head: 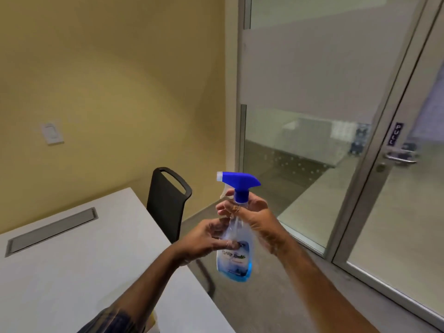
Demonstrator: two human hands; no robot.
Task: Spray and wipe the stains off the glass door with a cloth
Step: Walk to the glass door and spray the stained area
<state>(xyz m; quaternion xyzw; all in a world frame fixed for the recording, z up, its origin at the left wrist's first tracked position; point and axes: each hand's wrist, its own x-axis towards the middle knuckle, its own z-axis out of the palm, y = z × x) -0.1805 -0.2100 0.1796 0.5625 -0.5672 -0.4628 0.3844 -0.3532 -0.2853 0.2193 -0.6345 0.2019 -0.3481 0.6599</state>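
A clear spray bottle (236,260) with blue liquid and a blue trigger head is held upright in mid-air, nozzle pointing left. My right hand (254,219) grips its neck just under the trigger head. My left hand (206,239) holds the bottle's body from the left side. The glass door (408,200), with a metal frame, a lever handle (400,157) and a "PULL" sticker, stands to the right. A fixed glass panel (300,152) with a frosted band is beside it. No cloth is in view.
A white table (72,272) with a grey cable hatch (51,231) fills the lower left. A black chair (168,203) stands at its far end, against a yellow wall with a light switch (51,133). Grey floor lies between table and glass.
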